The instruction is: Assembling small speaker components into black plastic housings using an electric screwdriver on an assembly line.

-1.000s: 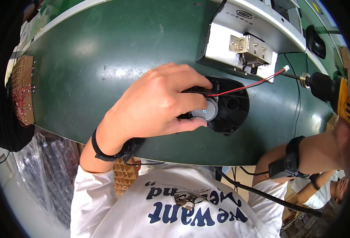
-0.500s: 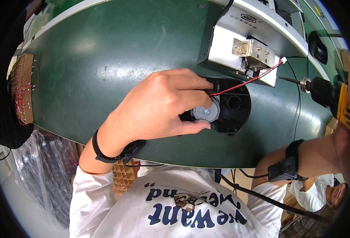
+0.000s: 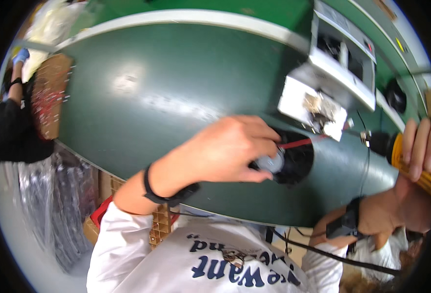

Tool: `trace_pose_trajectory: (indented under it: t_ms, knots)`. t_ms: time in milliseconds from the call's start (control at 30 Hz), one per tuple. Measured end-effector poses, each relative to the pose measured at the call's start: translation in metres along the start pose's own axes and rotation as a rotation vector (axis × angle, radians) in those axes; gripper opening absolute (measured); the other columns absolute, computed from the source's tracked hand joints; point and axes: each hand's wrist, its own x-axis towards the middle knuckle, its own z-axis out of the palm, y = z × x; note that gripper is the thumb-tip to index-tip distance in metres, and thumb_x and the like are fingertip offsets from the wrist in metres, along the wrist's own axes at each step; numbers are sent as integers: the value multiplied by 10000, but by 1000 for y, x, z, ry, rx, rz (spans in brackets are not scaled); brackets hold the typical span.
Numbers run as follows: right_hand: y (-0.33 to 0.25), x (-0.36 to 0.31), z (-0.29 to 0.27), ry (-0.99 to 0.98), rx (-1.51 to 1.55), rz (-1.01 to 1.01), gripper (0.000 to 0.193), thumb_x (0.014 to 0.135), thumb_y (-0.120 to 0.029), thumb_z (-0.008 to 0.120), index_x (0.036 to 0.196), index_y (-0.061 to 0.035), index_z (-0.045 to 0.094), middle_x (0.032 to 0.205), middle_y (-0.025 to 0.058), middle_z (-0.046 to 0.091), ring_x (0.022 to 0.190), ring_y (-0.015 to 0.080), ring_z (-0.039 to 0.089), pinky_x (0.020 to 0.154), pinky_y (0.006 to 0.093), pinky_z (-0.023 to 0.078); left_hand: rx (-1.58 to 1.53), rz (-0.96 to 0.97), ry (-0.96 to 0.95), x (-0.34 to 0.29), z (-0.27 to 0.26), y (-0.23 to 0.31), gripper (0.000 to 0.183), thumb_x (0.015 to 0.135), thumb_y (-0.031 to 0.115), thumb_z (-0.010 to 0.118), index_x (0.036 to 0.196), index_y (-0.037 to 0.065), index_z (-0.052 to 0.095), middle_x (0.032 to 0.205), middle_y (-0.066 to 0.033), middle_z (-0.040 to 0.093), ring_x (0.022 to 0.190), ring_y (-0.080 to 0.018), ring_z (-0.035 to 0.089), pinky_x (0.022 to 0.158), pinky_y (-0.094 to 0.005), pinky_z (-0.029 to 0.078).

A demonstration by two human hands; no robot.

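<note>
My left hand is closed around a round speaker with a grey magnet. The speaker sits in a black plastic housing on the green table, and thumb and fingers reach over its edges. A red wire runs from the speaker toward a connector beside the metal device. At the right, my right hand grips a yellow and black electric screwdriver. Its thin bit points left, close to the device's front plate. Motion blur hides the bit's tip and the fine parts of the housing.
A silver screw feeder with a bracketed front plate stands beyond the housing. On the far left, a brown cardboard piece carries several red wires, next to another person's dark sleeve and blue-gloved hand. A black cable crosses near my right forearm.
The view has shifted, so table, hands and feeder appear lower, and more of my right hand shows. Another person's gloved hand has come into view. My left hand still holds the speaker.
</note>
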Motion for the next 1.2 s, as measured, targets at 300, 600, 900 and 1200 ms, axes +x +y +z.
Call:
trace_pose_trajectory:
  t_ms: [300,600,900,1200]
  knots:
    - [-1,26,116,396,-725,231,624,953,-456,764,1280,-51,421,858,26,564,792,171,606,928,414,440,-252,170,55,-42,9,-25,346,723,226,923,954,41,745,1180,-161,750,1056,-353,709,878,-439,604]
    - [29,47,131,313,-583,5,504,997,-218,687,1376,-59,394,848,28,537,711,140,527,716,342,460,-189,153,58,-41,-9,-30,368,699,241,967,962,43,802,1171,-171,760,1012,-361,731,867,-433,609]
    - [6,35,144,357,-439,-38,509,1024,-238,664,1402,-49,382,886,39,566,721,142,546,703,329,476,-177,96,23,-38,-12,-15,449,713,369,965,987,52,805,1172,-147,760,1005,-349,723,878,-423,601]
    - [13,32,122,281,-542,23,512,1088,-324,581,1439,-13,375,876,32,579,737,151,574,755,354,510,-27,126,-133,-35,-23,-12,687,630,441,983,1161,78,744,1290,-123,682,1110,-352,672,933,-443,572]
